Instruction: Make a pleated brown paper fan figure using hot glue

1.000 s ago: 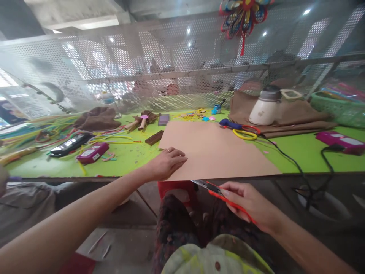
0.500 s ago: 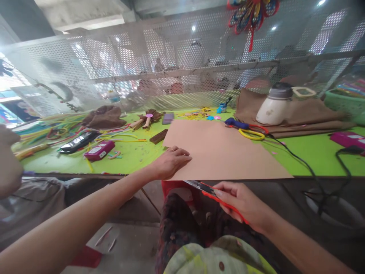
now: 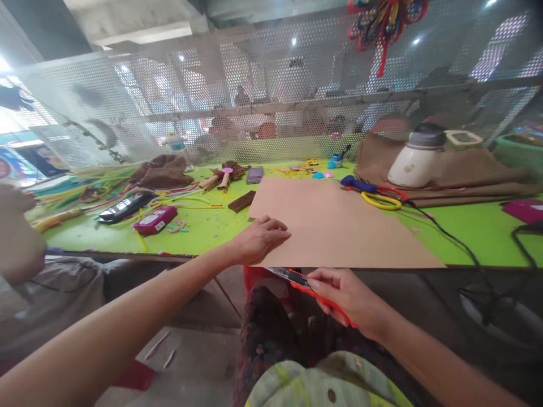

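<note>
A large sheet of light brown paper [image 3: 339,226] lies on the green table, its near side along the front edge. My left hand [image 3: 263,237] rests on the sheet's left part, palm down, fingers loosely bent and holding nothing. Below the near edge, my right hand [image 3: 339,294] is closed around a red utility knife [image 3: 299,280]. The knife's blade is out and points left, close under the paper's edge near my left hand. Whether the blade touches the paper I cannot tell.
Scissors with yellow and red handles [image 3: 379,200] and a blue-handled tool [image 3: 354,182] lie at the sheet's far right. Behind them a white hair dryer-like appliance [image 3: 413,161] stands on folded brown cloth [image 3: 475,169]. Purple box [image 3: 155,219], black device [image 3: 123,209] and brown strip [image 3: 241,202] are left.
My right hand has moved the knife a little to the left along the paper's near edge. My left hand's fingers are slightly more bent. The view has shifted a little.
</note>
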A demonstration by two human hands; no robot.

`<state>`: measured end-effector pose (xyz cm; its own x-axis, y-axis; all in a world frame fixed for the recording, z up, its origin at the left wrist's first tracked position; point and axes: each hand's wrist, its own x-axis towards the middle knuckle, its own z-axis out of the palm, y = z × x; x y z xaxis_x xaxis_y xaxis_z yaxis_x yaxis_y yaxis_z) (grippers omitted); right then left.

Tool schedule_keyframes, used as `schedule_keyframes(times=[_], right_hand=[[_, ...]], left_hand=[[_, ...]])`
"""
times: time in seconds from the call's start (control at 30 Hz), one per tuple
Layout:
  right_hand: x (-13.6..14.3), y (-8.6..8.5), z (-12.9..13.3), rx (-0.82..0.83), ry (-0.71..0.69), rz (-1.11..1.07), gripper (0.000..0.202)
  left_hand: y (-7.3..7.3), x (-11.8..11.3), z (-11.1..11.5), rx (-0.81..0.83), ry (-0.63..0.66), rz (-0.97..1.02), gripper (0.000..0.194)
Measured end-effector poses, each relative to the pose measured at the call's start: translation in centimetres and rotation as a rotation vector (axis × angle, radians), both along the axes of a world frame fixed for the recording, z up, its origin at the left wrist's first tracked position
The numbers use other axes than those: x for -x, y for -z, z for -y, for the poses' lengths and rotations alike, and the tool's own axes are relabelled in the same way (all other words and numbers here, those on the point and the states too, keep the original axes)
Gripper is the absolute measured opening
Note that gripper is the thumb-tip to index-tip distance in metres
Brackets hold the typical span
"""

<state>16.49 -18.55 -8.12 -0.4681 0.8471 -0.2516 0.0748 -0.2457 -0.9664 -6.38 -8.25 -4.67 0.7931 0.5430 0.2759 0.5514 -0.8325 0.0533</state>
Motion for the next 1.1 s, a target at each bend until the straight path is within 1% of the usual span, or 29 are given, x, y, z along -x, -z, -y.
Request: schedule_keyframes(times=[0.17,0.47,0.7,0.8,0.9,1.0,1.1], right_hand=[[0.6,-0.5,-0.1,-0.013,0.003,0.030,0.039],[2.0,-1.3,0.0,-0.014,0.020,0.037,0.041],[3.6,-1.8,0.5,-0.015,0.045,0.046,0.034],[3.5,-1.5,0.8,-0.006,0.050,0.026,0.036],[3.1,-0.8,1.1,0.027,0.049,-0.032,0.038],[2.8,-0.2,1.3,0.114,0.047,-0.154,0.039],[2.9,0.1,1.1,0.182,0.041,-0.242,0.037]], left_hand=[[-0.2,0.1,-0.2,0.000,-0.003,-0.014,0.034],[-1.2,0.0,-1.1,0.034,0.048,-0.127,0.032],[-1.0,0.5,-1.2,0.046,0.069,-0.122,0.034],[-0.9,0.6,-1.0,0.053,0.050,-0.104,0.035],[-0.8,0.7,-0.8,0.061,0.045,-0.111,0.035],[-1.0,0.5,-0.6,0.053,0.041,-0.116,0.035],[-1.3,0.3,-0.3,0.041,0.042,-0.126,0.034]])
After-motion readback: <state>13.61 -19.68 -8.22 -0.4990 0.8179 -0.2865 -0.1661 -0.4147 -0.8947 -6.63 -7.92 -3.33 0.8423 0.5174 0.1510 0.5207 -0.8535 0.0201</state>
